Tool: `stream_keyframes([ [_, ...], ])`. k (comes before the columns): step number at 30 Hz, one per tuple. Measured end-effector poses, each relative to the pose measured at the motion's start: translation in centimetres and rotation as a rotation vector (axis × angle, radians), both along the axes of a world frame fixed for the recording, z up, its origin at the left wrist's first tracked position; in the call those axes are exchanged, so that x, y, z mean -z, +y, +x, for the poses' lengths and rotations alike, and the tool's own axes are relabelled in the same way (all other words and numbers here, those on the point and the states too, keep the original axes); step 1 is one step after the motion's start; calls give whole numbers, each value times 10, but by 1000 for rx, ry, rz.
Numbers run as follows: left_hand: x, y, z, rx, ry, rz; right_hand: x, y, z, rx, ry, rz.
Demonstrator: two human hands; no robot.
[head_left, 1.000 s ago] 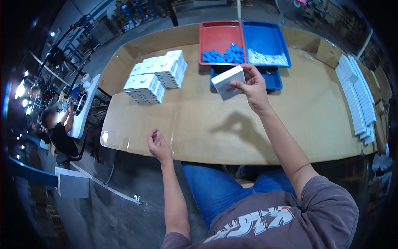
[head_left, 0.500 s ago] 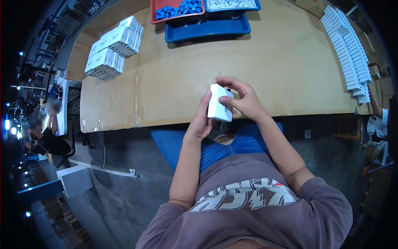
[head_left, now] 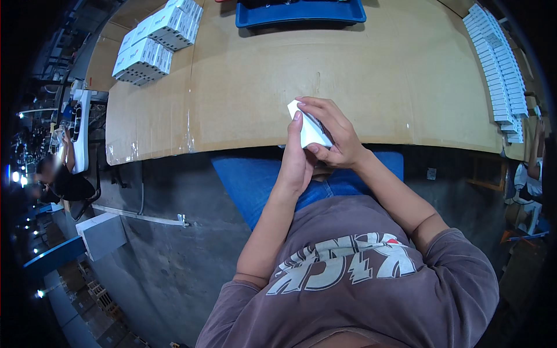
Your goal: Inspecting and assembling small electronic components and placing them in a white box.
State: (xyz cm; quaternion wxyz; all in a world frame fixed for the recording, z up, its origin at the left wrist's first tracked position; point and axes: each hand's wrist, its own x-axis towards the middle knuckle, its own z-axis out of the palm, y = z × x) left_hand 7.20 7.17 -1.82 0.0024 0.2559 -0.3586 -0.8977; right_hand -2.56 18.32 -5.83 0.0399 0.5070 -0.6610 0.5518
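Note:
A small white box [head_left: 312,132] is held between my two hands, tilted, just above the front edge of the cardboard-covered table. My left hand [head_left: 296,159] grips its left side, the thumb lying along the edge. From the right, my right hand [head_left: 335,130] wraps round the box, its fingers over the upper end and the thumb near the lower corner. The side of the box turned toward the right palm is partly hidden by the fingers.
Stacked white boxes [head_left: 152,43] stand at the table's far left. Long rows of white boxes [head_left: 493,69] line the right side. A blue tray [head_left: 301,14] sits at the far edge. Another person [head_left: 64,180] sits at the left, and part of one shows at far right.
The box has turned in my hands, and my right fingers have closed over its right side. My view has tipped down, so the red tray has almost left the picture.

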Motion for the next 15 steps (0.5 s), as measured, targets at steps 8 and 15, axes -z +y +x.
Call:
stream_keyframes([
  [8,1,5,1,22,9,-47,2,0,3,-23,-72,-25],
  [15,-1,2,0,-39,43,-88,8,-8,3,-34,7,-37],
])
